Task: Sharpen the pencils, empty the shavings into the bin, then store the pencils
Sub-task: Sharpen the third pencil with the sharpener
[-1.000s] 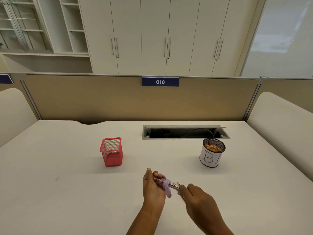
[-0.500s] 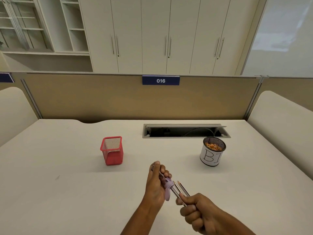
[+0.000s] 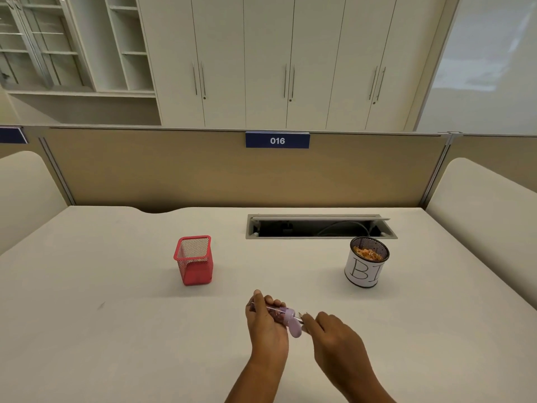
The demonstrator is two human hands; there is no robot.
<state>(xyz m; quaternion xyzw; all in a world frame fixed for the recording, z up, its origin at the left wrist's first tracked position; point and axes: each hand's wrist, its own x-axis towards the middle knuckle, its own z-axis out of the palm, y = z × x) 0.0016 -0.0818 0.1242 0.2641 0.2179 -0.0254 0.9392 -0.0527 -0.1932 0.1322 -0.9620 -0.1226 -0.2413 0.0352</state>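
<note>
The left grip (image 3: 266,325) is clamped round the purple sharpener (image 3: 286,315), low over the near bench (image 3: 116,344); the right grip (image 3: 337,335) pinches a pencil (image 3: 303,317) at its mouth. This looks like sharpening — next, a steady twist, then shavings to the bin (image 3: 363,271), far right.

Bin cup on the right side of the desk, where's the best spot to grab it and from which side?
Probably wrap round the paper-covered wall of the bin cup, below the rim, coming from the near right side. It stands upright and round, its open top holds shavings, so a top grasp would dig into them, and the open cable slot lies just behind it.
</note>
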